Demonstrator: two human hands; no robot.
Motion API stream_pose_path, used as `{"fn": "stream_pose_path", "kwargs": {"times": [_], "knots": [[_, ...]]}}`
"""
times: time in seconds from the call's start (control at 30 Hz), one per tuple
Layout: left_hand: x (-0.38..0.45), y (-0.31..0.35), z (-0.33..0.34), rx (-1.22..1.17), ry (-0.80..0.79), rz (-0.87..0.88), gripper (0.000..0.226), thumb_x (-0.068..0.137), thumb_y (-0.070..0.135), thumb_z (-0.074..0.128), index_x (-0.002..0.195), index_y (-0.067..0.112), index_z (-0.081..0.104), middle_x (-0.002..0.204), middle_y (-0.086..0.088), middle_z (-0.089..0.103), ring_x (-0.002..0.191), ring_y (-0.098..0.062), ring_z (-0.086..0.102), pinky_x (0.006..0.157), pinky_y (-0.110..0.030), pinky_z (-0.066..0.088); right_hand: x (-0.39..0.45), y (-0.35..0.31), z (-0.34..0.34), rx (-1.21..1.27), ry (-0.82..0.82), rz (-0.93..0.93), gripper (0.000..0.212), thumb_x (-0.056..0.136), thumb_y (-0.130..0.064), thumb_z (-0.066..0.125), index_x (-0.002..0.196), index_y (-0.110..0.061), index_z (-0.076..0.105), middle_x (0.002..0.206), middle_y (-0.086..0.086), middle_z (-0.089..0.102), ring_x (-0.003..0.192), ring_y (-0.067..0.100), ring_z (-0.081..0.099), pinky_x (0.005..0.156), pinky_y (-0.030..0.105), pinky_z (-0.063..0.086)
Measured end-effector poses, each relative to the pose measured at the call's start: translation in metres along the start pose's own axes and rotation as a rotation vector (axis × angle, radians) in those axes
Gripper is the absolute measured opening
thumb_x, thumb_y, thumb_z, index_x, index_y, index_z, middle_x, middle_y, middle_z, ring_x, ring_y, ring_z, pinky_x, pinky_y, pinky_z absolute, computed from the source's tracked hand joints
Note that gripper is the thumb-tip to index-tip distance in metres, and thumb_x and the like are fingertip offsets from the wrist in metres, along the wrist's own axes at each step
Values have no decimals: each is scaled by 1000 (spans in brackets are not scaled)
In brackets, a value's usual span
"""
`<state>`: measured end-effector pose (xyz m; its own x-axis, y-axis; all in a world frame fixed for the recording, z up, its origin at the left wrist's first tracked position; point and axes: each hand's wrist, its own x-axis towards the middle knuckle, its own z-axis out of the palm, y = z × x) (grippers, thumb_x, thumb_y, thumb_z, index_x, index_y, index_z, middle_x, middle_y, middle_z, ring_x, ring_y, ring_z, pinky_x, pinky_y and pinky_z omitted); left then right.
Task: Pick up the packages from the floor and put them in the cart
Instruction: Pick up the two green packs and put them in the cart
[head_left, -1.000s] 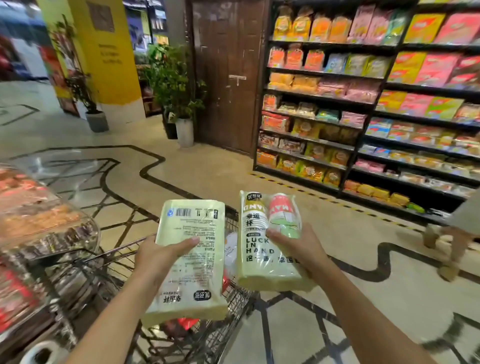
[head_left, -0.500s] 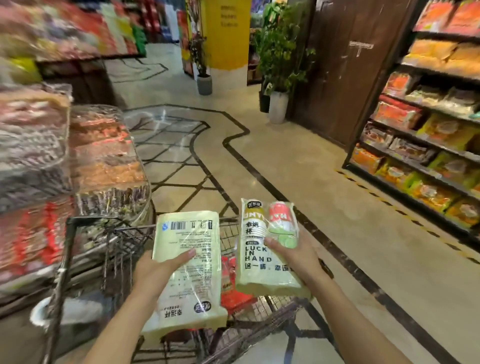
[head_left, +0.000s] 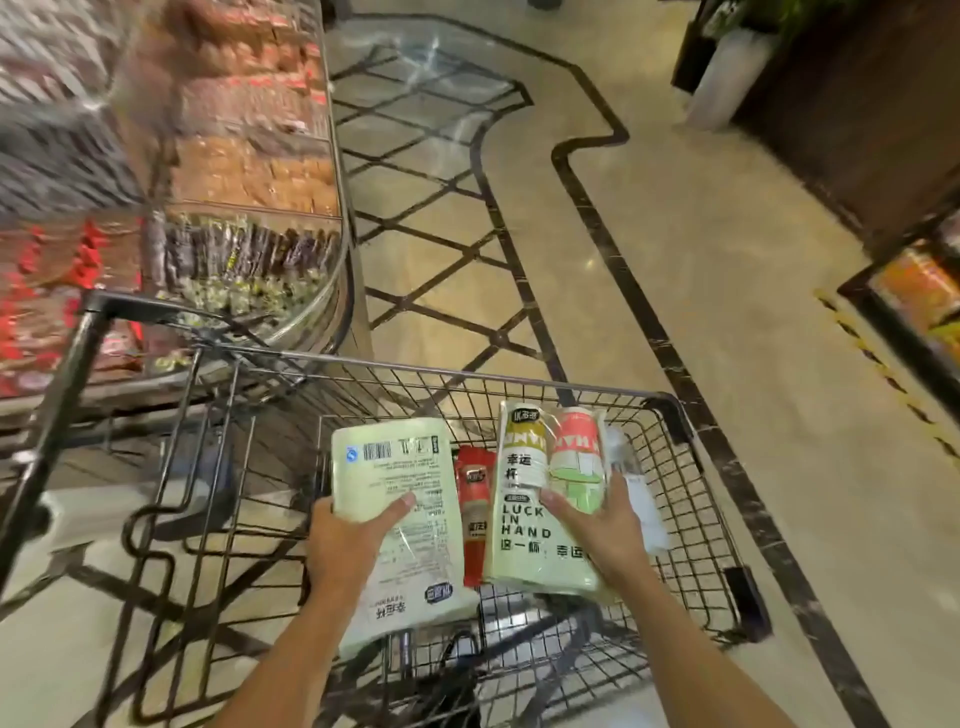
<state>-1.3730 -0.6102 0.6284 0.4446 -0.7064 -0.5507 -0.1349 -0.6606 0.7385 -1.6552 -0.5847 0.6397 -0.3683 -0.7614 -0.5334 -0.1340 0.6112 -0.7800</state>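
My left hand (head_left: 345, 540) grips a pale green package (head_left: 410, 483), its barcode side up. In my right hand (head_left: 597, 525) is a second pale green package (head_left: 524, 540) printed "LUCK IN HAND", with cups showing through its clear top. Both packages hang over the basket of the black wire cart (head_left: 670, 410). Between them, lower in the basket, lies a red package (head_left: 475, 499). A clear wrapped item (head_left: 641, 499) sits by my right hand inside the cart.
A curved display case (head_left: 249, 171) full of packaged snacks stands to the left, touching the cart's far left corner. Beige marble floor (head_left: 701, 270) with dark inlaid lines stretches ahead. A shelf corner (head_left: 914, 291) and a white planter (head_left: 722, 83) are at the right.
My view has tilted down and turned left. Both hands have carried their packages from in front of the cart to over its basket.
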Motion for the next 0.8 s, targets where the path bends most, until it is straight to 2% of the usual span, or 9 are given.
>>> {"fn": "stream_pose_path", "kwargs": {"times": [0.07,0.13,0.23,0.37,0.47,0.53,0.6,0.73,0.8], "knots": [[20,-16,17,51,12,-39,87,57,45,99,124,10,56,103,-5,71,85,-23,65,63,-28,47,26,13,8,-33,-19,29,68,69,-37,96,120,-29,52,107,1,77,90,20,79,78,47,67],[40,-33,34,93,20,-71,89,57,48,99,125,11,55,105,-5,71,88,-25,64,74,-32,48,49,21,17,-90,-39,36,70,72,-37,95,125,-30,49,109,-5,74,95,15,75,81,39,64],[65,-51,60,147,56,-109,86,59,48,98,123,12,53,105,-3,69,90,-25,60,80,-35,49,84,39,34,-183,-62,47,80,69,-45,96,132,-32,48,115,-5,74,102,17,73,91,43,61],[94,-66,94,184,49,-130,80,62,41,98,121,15,50,103,-1,65,92,-23,58,80,-33,45,124,60,59,-275,-110,80,80,66,-50,96,129,-32,50,115,-7,73,106,17,72,90,35,57],[113,-73,109,190,75,-133,88,63,41,98,130,12,50,103,-1,64,92,-23,57,80,-31,43,135,71,74,-372,-118,60,81,64,-64,92,128,-39,48,124,-7,69,114,19,69,97,43,57],[128,-82,117,239,82,-146,90,64,42,97,133,10,48,105,-4,64,95,-26,60,79,-32,44,140,80,86,-507,-107,30,109,67,-77,82,154,-30,35,155,3,52,136,28,56,107,47,51],[136,-89,120,262,78,-161,92,64,43,97,135,11,49,110,-6,68,101,-30,64,80,-33,46,139,81,96,-617,-87,15,121,77,-71,77,165,-18,15,171,4,28,150,30,40,113,45,43],[141,-94,122,322,45,-101,92,63,47,95,134,12,48,105,-2,67,97,-27,68,78,-32,51,141,83,110,-744,-86,-39,118,86,-69,69,167,-12,4,171,9,23,148,33,42,102,45,51],[140,-91,123,390,15,-60,94,65,53,93,134,10,46,113,-5,66,99,-27,66,78,-35,54,141,80,116,-807,-95,-39,117,89,-69,65,166,-10,1,168,13,23,147,35,41,100,45,52]]}}
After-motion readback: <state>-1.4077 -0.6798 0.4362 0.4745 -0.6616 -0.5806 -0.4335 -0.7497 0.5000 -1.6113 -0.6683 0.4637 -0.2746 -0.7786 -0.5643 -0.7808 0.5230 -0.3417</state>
